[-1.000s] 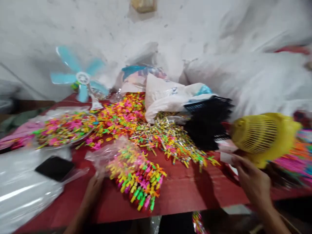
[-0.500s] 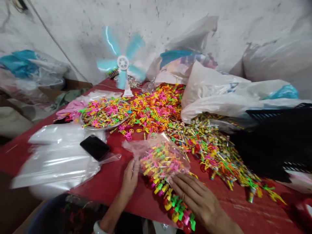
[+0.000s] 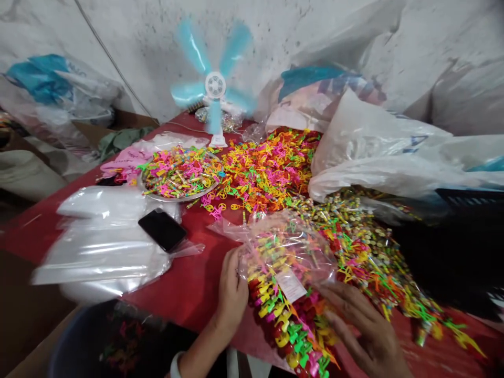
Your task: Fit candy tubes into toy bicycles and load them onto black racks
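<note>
A clear plastic bag [image 3: 291, 241] lies over the upper part of a row of small colourful plastic toys [image 3: 289, 325] in red, yellow, green and pink. A white paper label [image 3: 290, 285] shows at the bag's lower edge. My left hand [image 3: 232, 289] is closed on the left edge of the bag, its fingertips partly hidden. On the other side, my right hand [image 3: 362, 320] reaches in with fingers stretched out and thumb apart, touching the bag's right edge beside the toys.
Flat clear bags [image 3: 106, 241] and a black phone [image 3: 162, 229] lie left. Behind are a tray of toys [image 3: 179, 199], a loose toy heap [image 3: 271, 168] and a spinning fan [image 3: 215, 86]. A white sack [image 3: 354, 142] and a black crate [image 3: 468, 205] stand right; a tub [image 3: 66, 341] is below.
The view has shifted, so most things sit lower or further right. The bag looks wider, and its white label now shows. My right hand has gone from lying on the bag to its right edge.
</note>
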Demonstrator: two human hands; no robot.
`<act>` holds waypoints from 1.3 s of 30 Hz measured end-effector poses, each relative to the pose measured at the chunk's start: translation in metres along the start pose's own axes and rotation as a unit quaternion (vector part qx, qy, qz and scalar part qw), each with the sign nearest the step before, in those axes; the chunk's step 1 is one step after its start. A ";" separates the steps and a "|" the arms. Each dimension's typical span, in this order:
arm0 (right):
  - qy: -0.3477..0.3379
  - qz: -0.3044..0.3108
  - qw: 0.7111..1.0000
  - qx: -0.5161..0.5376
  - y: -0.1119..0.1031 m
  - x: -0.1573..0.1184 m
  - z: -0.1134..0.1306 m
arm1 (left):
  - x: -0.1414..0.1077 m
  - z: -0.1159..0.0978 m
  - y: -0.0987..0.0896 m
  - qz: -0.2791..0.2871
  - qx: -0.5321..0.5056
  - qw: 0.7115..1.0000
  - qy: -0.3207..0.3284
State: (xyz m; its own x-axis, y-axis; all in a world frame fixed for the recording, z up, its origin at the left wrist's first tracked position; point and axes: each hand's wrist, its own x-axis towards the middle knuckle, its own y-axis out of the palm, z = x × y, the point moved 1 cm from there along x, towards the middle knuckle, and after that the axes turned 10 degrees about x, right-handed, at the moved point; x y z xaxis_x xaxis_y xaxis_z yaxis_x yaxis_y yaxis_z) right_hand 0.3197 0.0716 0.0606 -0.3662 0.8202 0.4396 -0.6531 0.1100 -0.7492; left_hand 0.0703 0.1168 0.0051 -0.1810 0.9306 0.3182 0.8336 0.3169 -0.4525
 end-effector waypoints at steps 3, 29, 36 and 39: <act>0.148 -0.069 0.986 0.034 0.008 -0.018 -0.020 | -0.013 -0.003 0.008 -0.013 -0.027 0.998 -0.052; 0.140 -0.249 0.955 0.078 0.048 -0.008 -0.002 | 0.027 -0.001 -0.012 0.079 0.033 0.996 0.004; 0.063 -0.257 0.956 0.126 0.045 0.061 0.001 | 0.035 -0.012 -0.029 -0.098 0.118 0.985 0.078; 0.075 -0.239 0.962 0.108 0.045 0.078 -0.002 | 0.042 -0.018 -0.029 -0.069 0.077 0.992 0.075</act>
State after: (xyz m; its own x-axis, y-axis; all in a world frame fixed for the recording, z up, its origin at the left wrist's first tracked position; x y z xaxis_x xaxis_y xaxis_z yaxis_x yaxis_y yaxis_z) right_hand 0.2635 0.1418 0.0601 0.1001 0.7784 0.6198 -0.8515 0.3893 -0.3514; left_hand 0.0484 0.1435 0.0468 -0.1992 0.8419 0.5015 0.7142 0.4751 -0.5140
